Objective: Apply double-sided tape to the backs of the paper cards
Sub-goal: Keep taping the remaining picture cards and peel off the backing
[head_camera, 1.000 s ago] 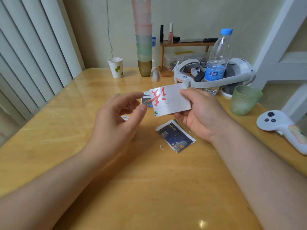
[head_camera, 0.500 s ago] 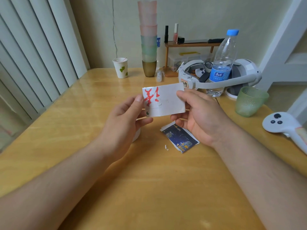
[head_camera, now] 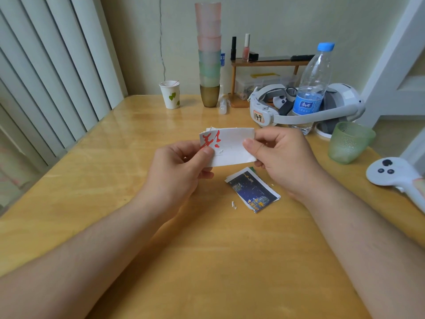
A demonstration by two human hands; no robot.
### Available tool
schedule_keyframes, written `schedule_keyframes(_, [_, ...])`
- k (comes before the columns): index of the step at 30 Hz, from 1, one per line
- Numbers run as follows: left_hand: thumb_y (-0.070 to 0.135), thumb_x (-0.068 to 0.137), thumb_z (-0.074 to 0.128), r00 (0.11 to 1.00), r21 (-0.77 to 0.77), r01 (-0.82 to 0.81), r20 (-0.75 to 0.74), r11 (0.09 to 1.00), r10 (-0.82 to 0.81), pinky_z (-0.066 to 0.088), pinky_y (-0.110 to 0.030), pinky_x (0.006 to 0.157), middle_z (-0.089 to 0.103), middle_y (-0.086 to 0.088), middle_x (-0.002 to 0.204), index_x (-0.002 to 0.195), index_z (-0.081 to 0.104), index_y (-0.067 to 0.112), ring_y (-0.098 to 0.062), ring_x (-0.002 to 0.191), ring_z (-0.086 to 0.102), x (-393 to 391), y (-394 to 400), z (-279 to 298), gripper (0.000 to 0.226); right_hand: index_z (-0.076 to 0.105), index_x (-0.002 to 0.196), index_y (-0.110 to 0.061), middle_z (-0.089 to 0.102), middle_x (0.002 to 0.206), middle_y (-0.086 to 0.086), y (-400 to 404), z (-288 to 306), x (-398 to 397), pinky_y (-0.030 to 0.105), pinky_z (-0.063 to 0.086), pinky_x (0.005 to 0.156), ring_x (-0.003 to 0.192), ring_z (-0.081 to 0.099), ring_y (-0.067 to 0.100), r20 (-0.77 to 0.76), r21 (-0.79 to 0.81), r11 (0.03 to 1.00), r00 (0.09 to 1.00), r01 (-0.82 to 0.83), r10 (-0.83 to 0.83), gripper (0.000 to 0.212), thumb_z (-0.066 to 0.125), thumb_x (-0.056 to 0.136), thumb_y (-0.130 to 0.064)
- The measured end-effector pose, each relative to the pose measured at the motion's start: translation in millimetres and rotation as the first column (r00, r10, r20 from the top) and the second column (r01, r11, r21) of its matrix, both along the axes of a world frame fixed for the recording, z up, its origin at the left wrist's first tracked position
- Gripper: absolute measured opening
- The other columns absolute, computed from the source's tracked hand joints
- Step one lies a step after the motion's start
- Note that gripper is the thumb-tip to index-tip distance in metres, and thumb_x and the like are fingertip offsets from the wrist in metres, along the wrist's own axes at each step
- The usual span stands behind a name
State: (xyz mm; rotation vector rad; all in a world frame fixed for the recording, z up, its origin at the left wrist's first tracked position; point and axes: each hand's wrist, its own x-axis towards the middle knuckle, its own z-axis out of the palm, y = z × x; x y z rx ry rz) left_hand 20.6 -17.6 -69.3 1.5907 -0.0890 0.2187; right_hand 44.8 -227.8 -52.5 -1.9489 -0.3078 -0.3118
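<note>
A white paper card [head_camera: 230, 146] with red brush strokes at its left end is held above the wooden table [head_camera: 92, 180], white back towards me. My left hand [head_camera: 179, 171] pinches its lower left corner between thumb and fingers. My right hand [head_camera: 280, 160] pinches its right edge, thumb on the front. More card edges peek out behind its top left. A small stack of cards [head_camera: 251, 189] with a dark blue night picture on top lies on the table just below. A tiny white scrap [head_camera: 234, 204] lies left of that stack.
At the back stand a paper cup [head_camera: 170, 95], a tall stack of plastic cups [head_camera: 208, 54], a small wooden shelf [head_camera: 264, 65], a white headset [head_camera: 305, 107] and a water bottle [head_camera: 314, 84]. A green glass [head_camera: 347, 143] and a white controller [head_camera: 395, 176] sit at the right.
My left hand closed in from open beside the card to pinching its lower left corner. The card levelled out and stayed between both hands.
</note>
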Motion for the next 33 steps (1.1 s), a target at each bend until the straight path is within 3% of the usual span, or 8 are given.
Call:
schedule_keyframes(5, [0.017,0.101,0.069,1.0,-0.026,-0.008,-0.022,1.0,0.008,0.064,-0.045,0.079,0.072,-0.006,0.073,0.101,0.081,0.016,-0.016,0.065,0.067,0,1,0,0.012,0.076,0.082,-0.029,0.061,0.064,-0.006,-7,-2,5,0.033,0.054,0.065,0.059,0.058,0.01,-0.027,-0.036,0.999,0.999,-0.021,0.02,0.017,0.07,0.099,-0.026])
schedule_keyframes(9, [0.015,0.101,0.069,0.999,-0.044,-0.048,0.0,0.998,0.048,0.06,-0.027,0.067,0.074,-0.005,0.077,0.106,0.079,0.011,-0.015,0.065,0.068,2,5,2,0.012,0.077,0.099,-0.036,0.066,0.068,-0.02,-14,-8,11,0.022,0.045,0.069,0.062,0.059,-0.004,-0.085,-0.24,0.97,0.996,-0.04,0.02,0.017,0.064,0.102,-0.024])
schedule_keyframes(12, [0.016,0.101,0.069,0.998,-0.05,-0.062,-0.003,0.997,0.062,0.059,-0.024,0.066,0.076,-0.01,0.087,0.109,0.078,0.011,-0.018,0.068,0.07,2,7,3,0.014,0.074,0.118,-0.04,0.061,0.102,-0.023,-14,-10,9,0.018,0.039,0.079,0.086,0.056,-0.011,-0.182,-0.526,0.835,0.98,-0.162,0.075,0.022,0.07,0.097,-0.036])
schedule_keyframes(15, [0.015,0.101,0.068,0.998,-0.064,-0.056,-0.011,0.996,0.056,0.059,-0.023,0.066,0.077,-0.006,0.087,0.106,0.079,0.013,-0.018,0.067,0.07,2,6,3,0.012,0.06,0.14,-0.042,0.048,0.129,-0.016,-11,-13,8,0.023,0.037,0.1,0.116,0.048,0.001,-0.267,-0.691,0.677,0.96,-0.253,0.087,0.05,0.071,0.092,-0.051])
schedule_keyframes(18, [0.015,0.101,0.068,0.999,-0.071,-0.033,-0.013,0.997,0.032,0.06,-0.024,0.068,0.076,-0.001,0.083,0.105,0.078,0.014,-0.015,0.067,0.069,2,6,2,0.011,0.059,0.142,-0.04,0.044,0.133,-0.015,-9,-14,7,0.025,0.036,0.105,0.127,0.045,0.007,-0.275,-0.691,0.676,0.958,-0.255,0.08,0.055,0.073,0.09,-0.053])
schedule_keyframes(24, [0.017,0.1,0.069,0.999,-0.076,-0.027,-0.024,0.997,0.025,0.06,-0.026,0.07,0.078,0.0,0.086,0.107,0.078,0.013,-0.016,0.068,0.069,2,5,0,0.012,0.065,0.122,-0.042,0.044,0.118,-0.016,-6,-14,10,0.011,0.037,0.075,0.102,0.051,0.0,-0.247,-0.666,0.72,0.968,-0.197,0.036,0.043,0.08,0.083,-0.053])
schedule_keyframes(29, [0.018,0.1,0.069,0.999,-0.069,-0.032,-0.037,0.997,0.03,0.06,-0.027,0.071,0.078,-0.004,0.09,0.111,0.078,0.012,-0.017,0.07,0.07,2,6,0,0.016,0.065,0.11,-0.043,0.048,0.118,-0.016,-5,-17,10,0.011,0.038,0.074,0.1,0.054,-0.002,-0.196,-0.631,0.763,0.98,-0.139,0.016,0.043,0.087,0.074,-0.052])
schedule_keyframes(33, [0.016,0.1,0.068,0.999,-0.088,-0.017,-0.035,0.996,0.014,0.06,-0.025,0.069,0.077,-0.001,0.085,0.106,0.079,0.013,-0.016,0.068,0.069,2,5,1,0.012,0.067,0.113,-0.043,0.049,0.118,-0.017,-4,-17,9,0.019,0.041,0.078,0.104,0.055,0.002,-0.192,-0.625,0.77,0.981,-0.127,0.006,0.046,0.088,0.074,-0.051])
